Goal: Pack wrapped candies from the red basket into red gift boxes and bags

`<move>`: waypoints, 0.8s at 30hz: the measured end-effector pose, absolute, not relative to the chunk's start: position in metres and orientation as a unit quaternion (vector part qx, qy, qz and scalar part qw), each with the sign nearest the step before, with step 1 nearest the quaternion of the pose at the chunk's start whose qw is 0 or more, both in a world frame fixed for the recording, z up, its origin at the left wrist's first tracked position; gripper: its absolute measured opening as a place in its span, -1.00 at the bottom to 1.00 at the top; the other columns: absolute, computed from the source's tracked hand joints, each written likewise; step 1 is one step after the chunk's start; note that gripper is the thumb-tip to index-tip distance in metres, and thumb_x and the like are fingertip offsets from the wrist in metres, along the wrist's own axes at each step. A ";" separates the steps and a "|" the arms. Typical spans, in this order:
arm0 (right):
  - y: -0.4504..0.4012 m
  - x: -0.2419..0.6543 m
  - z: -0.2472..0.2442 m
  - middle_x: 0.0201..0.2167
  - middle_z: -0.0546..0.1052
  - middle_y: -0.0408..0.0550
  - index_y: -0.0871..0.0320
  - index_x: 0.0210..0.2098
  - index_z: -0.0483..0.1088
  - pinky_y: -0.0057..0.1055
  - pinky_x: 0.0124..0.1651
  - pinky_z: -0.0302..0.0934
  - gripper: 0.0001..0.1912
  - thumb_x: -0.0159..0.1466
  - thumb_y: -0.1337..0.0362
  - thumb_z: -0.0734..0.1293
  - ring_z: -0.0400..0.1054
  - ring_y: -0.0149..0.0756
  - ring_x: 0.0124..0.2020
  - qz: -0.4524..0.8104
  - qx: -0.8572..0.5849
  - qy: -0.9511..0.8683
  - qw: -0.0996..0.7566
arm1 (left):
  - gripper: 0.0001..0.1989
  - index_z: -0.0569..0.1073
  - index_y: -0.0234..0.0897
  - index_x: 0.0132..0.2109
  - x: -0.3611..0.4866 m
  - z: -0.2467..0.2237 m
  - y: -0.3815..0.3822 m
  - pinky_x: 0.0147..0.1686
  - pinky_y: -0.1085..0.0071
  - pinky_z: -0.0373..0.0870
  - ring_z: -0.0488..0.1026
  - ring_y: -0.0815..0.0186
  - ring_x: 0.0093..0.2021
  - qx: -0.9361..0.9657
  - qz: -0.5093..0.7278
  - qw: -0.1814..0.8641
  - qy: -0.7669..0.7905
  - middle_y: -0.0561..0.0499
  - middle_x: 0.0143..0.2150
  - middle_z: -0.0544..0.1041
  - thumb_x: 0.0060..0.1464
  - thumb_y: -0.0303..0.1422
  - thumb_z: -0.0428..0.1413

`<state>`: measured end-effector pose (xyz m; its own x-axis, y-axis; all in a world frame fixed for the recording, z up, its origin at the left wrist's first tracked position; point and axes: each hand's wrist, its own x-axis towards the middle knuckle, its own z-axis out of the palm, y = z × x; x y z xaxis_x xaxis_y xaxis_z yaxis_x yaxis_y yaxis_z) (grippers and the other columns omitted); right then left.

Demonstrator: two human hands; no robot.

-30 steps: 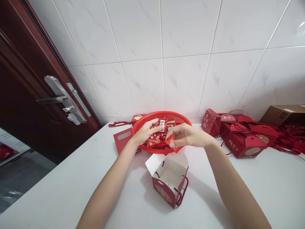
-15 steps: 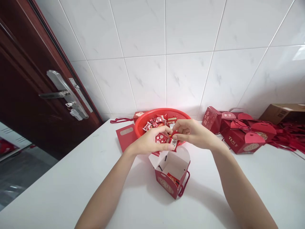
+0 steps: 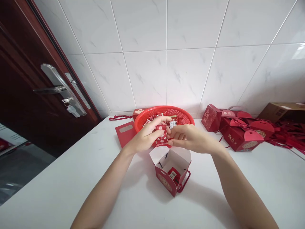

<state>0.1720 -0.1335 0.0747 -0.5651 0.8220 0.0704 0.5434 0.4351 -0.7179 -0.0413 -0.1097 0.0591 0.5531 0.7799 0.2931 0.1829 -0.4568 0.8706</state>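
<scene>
My left hand (image 3: pixel 145 135) is closed on a red patterned candy packet (image 3: pixel 162 140), its thumb lying across the front. At the packet's right edge is my right hand (image 3: pixel 184 136), fingers curled and thumb apart from them. I cannot tell whether the right fingertips touch the packet. Just below both hands stands an open red gift box (image 3: pixel 166 183) with white inner walls and a dark red cord handle. A small red wrapped candy (image 3: pixel 174 174) with a pale label lies inside it. Behind the hands, a red plastic basket (image 3: pixel 188 117) holds several wrapped candies, partly covered by my fingers.
A flat red card piece (image 3: pixel 124 135) with a slot lies left of the basket. Closed red gift boxes (image 3: pixel 240 138) stand at the right, near a brown cardboard box (image 3: pixel 278 113) and red ribbons (image 3: pixel 290 133). A tiled wall rises behind; a dark door (image 3: pixel 35 79) is at the left.
A small red candy with a pale label, earlier between my hands, now lies in the gift box. My fingers have spread somewhat, and the patterned packet stays at my left hand.
</scene>
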 end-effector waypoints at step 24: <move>-0.124 0.181 0.078 -0.39 0.57 -0.10 0.18 -0.19 0.55 -0.43 -0.35 0.21 -0.83 0.23 0.32 0.37 0.39 -0.33 -0.39 0.333 -0.367 -0.862 0.109 | -0.79 0.60 -0.28 -0.14 -0.053 0.073 -0.110 0.00 0.28 0.48 0.57 0.17 -0.06 0.752 0.431 0.365 0.339 -0.09 -0.13 0.65 0.15 -0.25 0.22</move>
